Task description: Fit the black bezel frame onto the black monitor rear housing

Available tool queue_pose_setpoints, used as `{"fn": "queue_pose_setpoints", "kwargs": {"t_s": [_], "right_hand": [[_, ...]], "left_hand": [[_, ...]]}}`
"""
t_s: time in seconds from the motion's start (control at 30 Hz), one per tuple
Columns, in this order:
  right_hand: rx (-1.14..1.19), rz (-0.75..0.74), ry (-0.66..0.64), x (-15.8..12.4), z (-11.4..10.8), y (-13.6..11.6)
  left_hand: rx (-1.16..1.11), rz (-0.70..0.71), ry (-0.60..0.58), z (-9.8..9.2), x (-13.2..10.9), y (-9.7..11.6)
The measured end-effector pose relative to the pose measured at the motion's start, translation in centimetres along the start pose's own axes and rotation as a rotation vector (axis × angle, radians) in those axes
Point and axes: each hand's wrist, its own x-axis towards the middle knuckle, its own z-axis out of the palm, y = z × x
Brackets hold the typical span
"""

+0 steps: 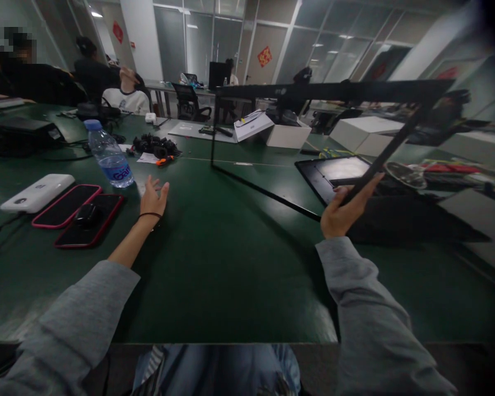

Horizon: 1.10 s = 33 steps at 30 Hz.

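My right hand is closed around one side of a thin black rectangular frame, which looks like a laptop screen bezel. The bezel is held up and tilted over the green table, and the room shows through its opening. My left hand is over the table with its fingers apart and nothing in it. Beside that hand stands a water bottle with a blue cap. Behind my right hand lies a dark laptop part with a shiny panel, partly hidden by the hand and bezel.
On the left lie two phones with red edges, a small black case and a white power bank. Further back are a pile of black parts and white boxes. A person leans back across the table.
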Motion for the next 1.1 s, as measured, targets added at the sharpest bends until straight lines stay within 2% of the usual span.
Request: {"fn": "queue_pose_setpoints", "kwargs": {"t_s": [0.1,0.27,0.47,0.6,0.7,0.87,1.1], "right_hand": [[0.141,0.033,-0.003,-0.6,0.8,0.9],[0.205,0.118,-0.158,-1.6,2.2,1.9],[0.066,0.194,-0.246,-2.0,3.4,3.9],[-0.001,0.277,-0.401,-2.1,4.1,5.6],[0.016,0.258,-0.494,-2.4,4.5,6.4],[-0.021,0.172,-0.548,-2.8,5.2,7.2],[-0.145,0.134,-0.671,-3.1,5.6,8.2]], "left_hand": [[-0.021,0.036,0.010,0.3,0.2,-0.4],[0.098,0.107,-0.029,0.5,0.1,-0.6],[0.342,0.138,-0.054,0.3,-0.2,-0.4],[0.455,0.186,-0.086,0.1,-0.4,-0.8],[0.512,0.160,-0.148,0.1,-0.5,-1.4],[0.564,0.189,-0.200,0.1,-0.3,-2.1],[0.613,0.135,-0.255,0.0,-0.3,-1.8]]}}
